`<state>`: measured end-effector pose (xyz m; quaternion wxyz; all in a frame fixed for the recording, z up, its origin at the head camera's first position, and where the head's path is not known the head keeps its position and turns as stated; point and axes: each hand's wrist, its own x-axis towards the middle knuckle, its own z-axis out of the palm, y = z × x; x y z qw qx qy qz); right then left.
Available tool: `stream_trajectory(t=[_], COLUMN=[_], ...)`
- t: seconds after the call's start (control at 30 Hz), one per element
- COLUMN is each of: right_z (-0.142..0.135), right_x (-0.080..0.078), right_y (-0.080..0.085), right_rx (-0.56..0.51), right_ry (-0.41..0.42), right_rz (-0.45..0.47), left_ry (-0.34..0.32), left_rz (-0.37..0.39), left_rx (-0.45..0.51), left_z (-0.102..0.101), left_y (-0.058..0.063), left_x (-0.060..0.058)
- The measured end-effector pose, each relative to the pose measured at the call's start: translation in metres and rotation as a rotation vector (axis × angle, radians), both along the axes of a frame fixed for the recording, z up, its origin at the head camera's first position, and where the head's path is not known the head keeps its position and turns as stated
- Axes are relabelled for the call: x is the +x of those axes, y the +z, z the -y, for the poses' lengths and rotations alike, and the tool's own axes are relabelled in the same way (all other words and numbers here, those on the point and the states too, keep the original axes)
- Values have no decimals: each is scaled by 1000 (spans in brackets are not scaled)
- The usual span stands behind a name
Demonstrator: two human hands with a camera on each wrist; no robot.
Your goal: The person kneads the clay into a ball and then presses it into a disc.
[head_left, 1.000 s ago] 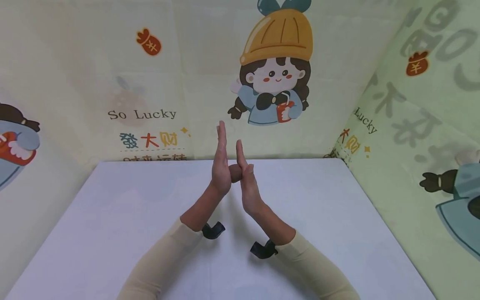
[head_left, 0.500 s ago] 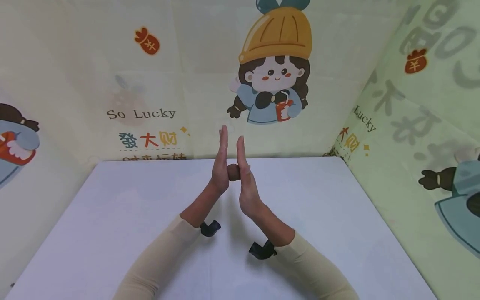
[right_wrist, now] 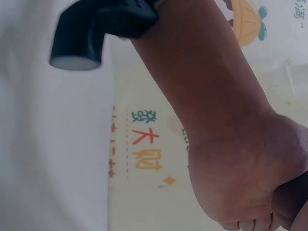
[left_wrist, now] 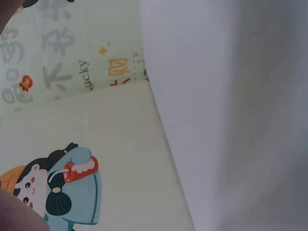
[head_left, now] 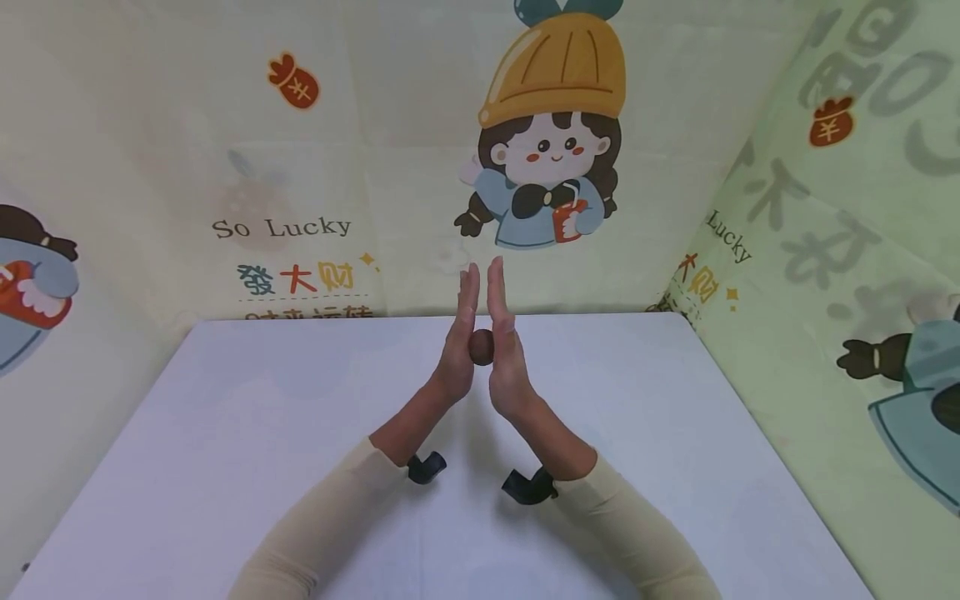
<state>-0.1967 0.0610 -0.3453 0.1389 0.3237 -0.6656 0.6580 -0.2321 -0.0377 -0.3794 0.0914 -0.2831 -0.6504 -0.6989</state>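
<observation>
A small dark brown ball [head_left: 482, 347] sits between two upright palms, above the white table [head_left: 247, 433]. My left hand [head_left: 457, 350] presses on it from the left with straight fingers pointing up and away. From the other side my right hand [head_left: 507, 358] presses flat against it, its fingers straight too and the thumb lying along the near side. In the right wrist view, the left hand [right_wrist: 236, 168] appears with the ball [right_wrist: 291, 199] against its palm. Only blurred bits of skin [left_wrist: 17, 214] enter the left wrist view.
Each wrist wears a black camera mount, the left mount [head_left: 426, 468] and the right mount [head_left: 528, 487] hanging inward below the forearms. Behind the table's far edge stands a pale printed cloth backdrop [head_left: 405, 167], which continues along both sides.
My left hand has drawn back toward me and my right hand has slid forward, the ball staying between the palms. Both hands have shifted slightly right.
</observation>
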Motion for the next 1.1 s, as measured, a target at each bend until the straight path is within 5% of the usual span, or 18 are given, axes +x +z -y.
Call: stream_trajectory(t=[0.6,1.1], right_z=[-19,-22], right_x=[-21,-29], right_y=[1,-6], right_rx=[-43,-64], right_ry=[-24,37], right_rz=[98,158], left_ry=[-50,-65], left_rz=[-37,-69], left_rx=[-5,58], left_z=[-14,-16], left_y=[-2,6], left_x=[30,41])
